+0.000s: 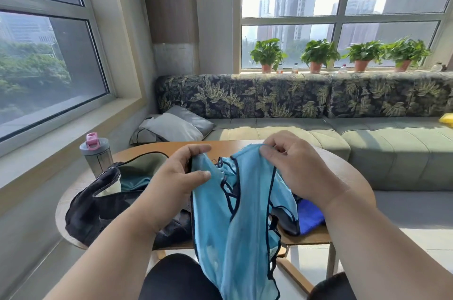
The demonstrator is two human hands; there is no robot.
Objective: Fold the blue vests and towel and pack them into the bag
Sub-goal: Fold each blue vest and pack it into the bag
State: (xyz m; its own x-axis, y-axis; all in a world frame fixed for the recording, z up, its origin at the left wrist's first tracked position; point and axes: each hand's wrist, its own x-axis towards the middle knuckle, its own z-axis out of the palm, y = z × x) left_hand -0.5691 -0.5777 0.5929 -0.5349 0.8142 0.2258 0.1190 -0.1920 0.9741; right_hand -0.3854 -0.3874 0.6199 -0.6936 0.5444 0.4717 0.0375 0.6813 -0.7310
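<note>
Way off to the left of both grips, a grey water bottle (96, 157) with a pink cap is parked at the far-left edge of the wooden table (220, 145). Just left of the left hand's grip, the dark bag (103, 209) is lying on the table with its mouth gaping open, and some teal fabric can be seen inside it.

The left hand (179, 172) is clamped on the top left edge of a light blue vest (235, 214), with the cloth pinched between thumb and curled fingers. The vest, trimmed in dark piping, is held up between the two grips and is left hanging down from them, past the near table edge and over the lap.

The right hand (296, 169) is closed on the vest's top right edge, fabric bunched under the curled fingers. Just below and right of that grip, a deep blue towel (311, 214) is sat on the table, partly hidden by the vest and the right wrist.

Far beyond the grips, a leaf-print sofa (294, 113) with a grey cushion (176, 125) is seen, and potted plants (318, 54) are lined up on the sill.
</note>
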